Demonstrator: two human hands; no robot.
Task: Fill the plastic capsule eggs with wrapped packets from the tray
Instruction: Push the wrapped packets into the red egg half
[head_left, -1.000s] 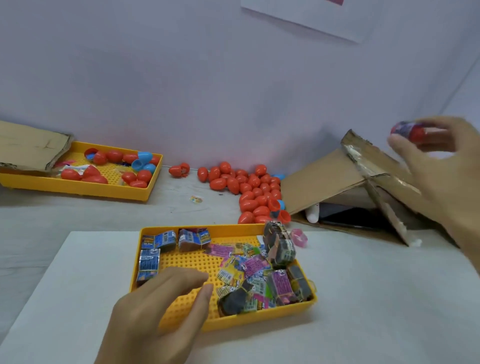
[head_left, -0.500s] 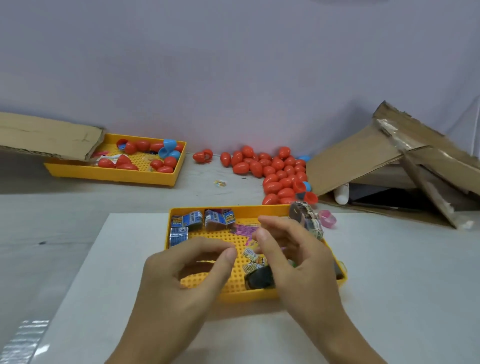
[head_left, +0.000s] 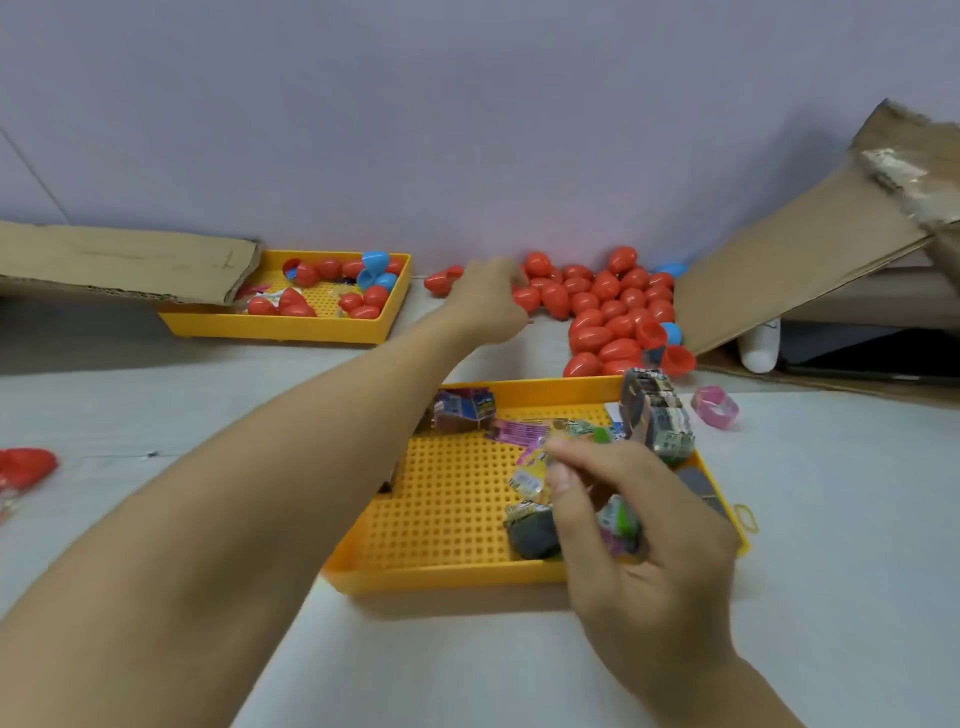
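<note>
A yellow pegboard tray (head_left: 447, 571) lies close in front of me, with several wrapped packets (head_left: 519, 431) along its far and right sides. My right hand (head_left: 639, 551) is over the tray's right half, its fingers curled round a green and pink wrapped packet (head_left: 619, 522). My left arm stretches across the tray to the back wall. There my left hand (head_left: 485, 304) is at the left edge of a pile of red capsule eggs (head_left: 613, 306). Its fingertips are blurred and hidden, so I cannot tell whether it holds an egg.
A second yellow tray (head_left: 291, 327) with red and blue eggs stands at the back left, half under a cardboard sheet (head_left: 119, 265). A torn cardboard box (head_left: 789, 249) leans at the right, with a white bottle (head_left: 759, 345) beneath it. A pink ring (head_left: 716, 407) lies by the near tray. A red egg (head_left: 26, 465) lies far left.
My left hand has left the near tray and reached forward to the egg pile. My right hand, which threw its egg aside earlier, now holds a packet in the tray.
</note>
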